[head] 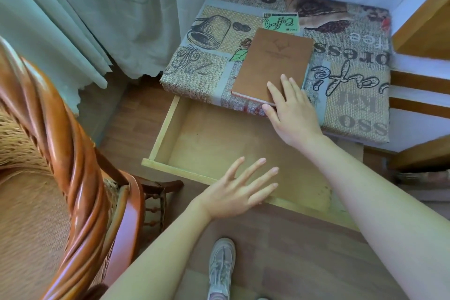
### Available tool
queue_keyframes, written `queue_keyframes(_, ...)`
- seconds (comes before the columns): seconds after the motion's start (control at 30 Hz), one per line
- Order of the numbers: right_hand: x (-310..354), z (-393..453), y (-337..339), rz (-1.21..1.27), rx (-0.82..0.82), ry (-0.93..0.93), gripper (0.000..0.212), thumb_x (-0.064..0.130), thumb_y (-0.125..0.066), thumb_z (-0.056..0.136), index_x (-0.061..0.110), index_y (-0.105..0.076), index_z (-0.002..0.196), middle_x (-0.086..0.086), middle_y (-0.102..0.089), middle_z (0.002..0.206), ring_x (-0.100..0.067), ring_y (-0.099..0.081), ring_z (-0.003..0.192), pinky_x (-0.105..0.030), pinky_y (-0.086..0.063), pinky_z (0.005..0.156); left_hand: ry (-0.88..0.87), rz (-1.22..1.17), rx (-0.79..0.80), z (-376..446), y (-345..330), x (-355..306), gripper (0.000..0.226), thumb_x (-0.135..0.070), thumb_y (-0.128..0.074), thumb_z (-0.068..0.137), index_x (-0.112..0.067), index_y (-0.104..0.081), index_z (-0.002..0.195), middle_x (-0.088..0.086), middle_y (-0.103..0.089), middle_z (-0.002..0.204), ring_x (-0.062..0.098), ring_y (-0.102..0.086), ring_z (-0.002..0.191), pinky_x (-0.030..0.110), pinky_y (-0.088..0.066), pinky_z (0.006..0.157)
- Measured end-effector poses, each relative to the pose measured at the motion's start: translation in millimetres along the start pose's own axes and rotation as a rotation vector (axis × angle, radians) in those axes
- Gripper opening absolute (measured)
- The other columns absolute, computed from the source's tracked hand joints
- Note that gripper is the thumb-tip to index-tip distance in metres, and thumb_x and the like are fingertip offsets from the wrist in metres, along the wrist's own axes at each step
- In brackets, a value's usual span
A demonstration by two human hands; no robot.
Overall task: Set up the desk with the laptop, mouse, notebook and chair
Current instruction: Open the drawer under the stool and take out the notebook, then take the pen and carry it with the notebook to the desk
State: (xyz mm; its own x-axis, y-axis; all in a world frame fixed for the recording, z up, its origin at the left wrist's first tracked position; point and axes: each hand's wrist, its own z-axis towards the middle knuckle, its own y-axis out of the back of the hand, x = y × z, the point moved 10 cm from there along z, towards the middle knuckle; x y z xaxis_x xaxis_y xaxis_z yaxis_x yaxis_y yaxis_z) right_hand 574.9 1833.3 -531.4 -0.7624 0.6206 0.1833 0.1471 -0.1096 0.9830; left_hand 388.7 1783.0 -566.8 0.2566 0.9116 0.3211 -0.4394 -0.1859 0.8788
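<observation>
A brown notebook (pixel 272 63) lies flat on the desk (pixel 353 75), which is covered with a coffee-print cloth. My right hand (pixel 289 109) rests on the notebook's near corner, fingers spread on the cover and thumb at the edge. My left hand (pixel 239 190) hovers with fingers apart over the front rim of the pulled-out wooden drawer (pixel 219 143), holding nothing. The wicker chair (pixel 73 178) with its glossy twisted wooden frame stands at the left, close to me. No laptop or mouse is in view.
Pale green and white curtains (pixel 97 19) hang behind the desk and chair. A wooden frame with slats (pixel 421 90) stands at the right. My shoe (pixel 221 265) is on the wooden floor below the drawer.
</observation>
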Motion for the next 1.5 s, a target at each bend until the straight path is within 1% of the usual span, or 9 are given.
queue_keyframes(0.33, -6, 4, 17, 0.212, -0.094, -0.068, 0.044, 0.034, -0.03, 0.101, 0.018, -0.044, 0.139, -0.008, -0.031, 0.153, -0.024, -0.023, 0.143, -0.038, -0.022, 0.114, 0.382, 0.031, -0.08, 56, -21, 75, 0.057, -0.027, -0.05, 0.091, -0.013, -0.038, 0.145, 0.009, -0.035, 0.152, 0.025, -0.034, 0.14, 0.059, -0.035, 0.103)
queue_keyframes(0.47, -20, 7, 25, 0.303, -0.149, -0.123, 0.041, 0.031, -0.031, 0.101, 0.016, -0.053, 0.132, -0.002, -0.042, 0.147, -0.018, -0.031, 0.138, -0.038, -0.031, 0.108, 0.443, 0.064, -0.13, 90, -34, 112, 0.052, -0.019, -0.042, 0.095, -0.008, -0.035, 0.145, 0.009, -0.032, 0.153, 0.023, -0.032, 0.141, 0.058, -0.035, 0.105)
queue_keyframes(0.73, -38, 5, 22, 0.349, -0.179, -0.19, 0.041, 0.033, -0.036, 0.1, 0.013, -0.05, 0.133, 0.0, -0.04, 0.148, -0.015, -0.032, 0.137, -0.031, -0.033, 0.106, 0.159, -0.05, -0.185, 116, -52, 127, 0.04, -0.022, -0.042, 0.099, -0.009, -0.049, 0.137, 0.014, -0.048, 0.144, 0.033, -0.044, 0.133, 0.051, -0.043, 0.102)
queue_keyframes(0.93, -45, 13, 23, 0.419, -0.214, -0.238, 0.035, 0.025, -0.041, 0.099, 0.011, -0.055, 0.127, -0.001, -0.044, 0.144, -0.016, -0.037, 0.134, -0.032, -0.033, 0.108, 0.152, -0.05, -0.228, 121, -53, 124, 0.032, -0.026, -0.056, 0.095, -0.016, -0.057, 0.125, 0.014, -0.055, 0.137, 0.034, -0.052, 0.127, 0.048, -0.048, 0.096)
queue_keyframes(1.07, -54, 16, 25, 0.49, -0.278, -0.337, 0.033, 0.019, -0.046, 0.096, 0.012, -0.057, 0.126, -0.001, -0.04, 0.146, -0.015, -0.035, 0.135, -0.028, -0.031, 0.106, 0.167, -0.091, -0.127, 123, -54, 132, 0.034, -0.024, -0.05, 0.095, -0.018, -0.059, 0.127, 0.012, -0.056, 0.137, 0.033, -0.053, 0.126, 0.047, -0.048, 0.096)
queue_keyframes(1.2, -71, 11, 26, 0.553, -0.348, -0.491, 0.032, 0.016, -0.054, 0.091, 0.012, -0.061, 0.121, -0.004, -0.049, 0.138, -0.02, -0.044, 0.129, -0.036, -0.038, 0.105, 0.224, -0.327, 0.004, 131, -49, 146, 0.059, -0.059, -0.049, 0.086, -0.02, -0.058, 0.13, 0.008, -0.055, 0.139, 0.03, -0.051, 0.128, 0.046, -0.041, 0.102)
queue_keyframes(1.3, -73, 7, 28, 0.541, -0.343, -0.52, 0.03, 0.013, -0.059, 0.088, 0.011, -0.064, 0.118, -0.008, -0.056, 0.131, -0.026, -0.048, 0.122, -0.034, -0.036, 0.103, 0.425, -0.317, 0.084, 129, -52, 180, 0.057, -0.061, -0.048, 0.087, -0.024, -0.06, 0.127, 0.009, -0.049, 0.144, 0.03, -0.047, 0.131, 0.049, -0.035, 0.106)
queue_keyframes(1.43, -73, 7, 27, 0.573, -0.271, -0.586, 0.034, 0.017, -0.063, 0.086, 0.017, -0.063, 0.121, -0.006, -0.056, 0.131, -0.024, -0.046, 0.122, -0.036, -0.038, 0.101, 0.853, -0.408, 0.463, 106, -80, 221, 0.072, -0.075, -0.032, 0.083, -0.044, -0.022, 0.147, 0.017, -0.01, 0.16, 0.03, -0.01, 0.147, 0.055, -0.013, 0.114)
queue_keyframes(1.5, -76, 10, 27, 0.626, -0.248, -0.622, 0.038, 0.02, -0.065, 0.085, 0.021, -0.061, 0.123, -0.004, -0.055, 0.132, -0.023, -0.046, 0.124, -0.037, -0.039, 0.101, 0.94, -0.522, 0.535, 104, -87, 223, 0.077, -0.077, -0.035, 0.08, -0.048, -0.011, 0.147, 0.016, -0.003, 0.161, 0.027, -0.001, 0.148, 0.052, -0.008, 0.116)
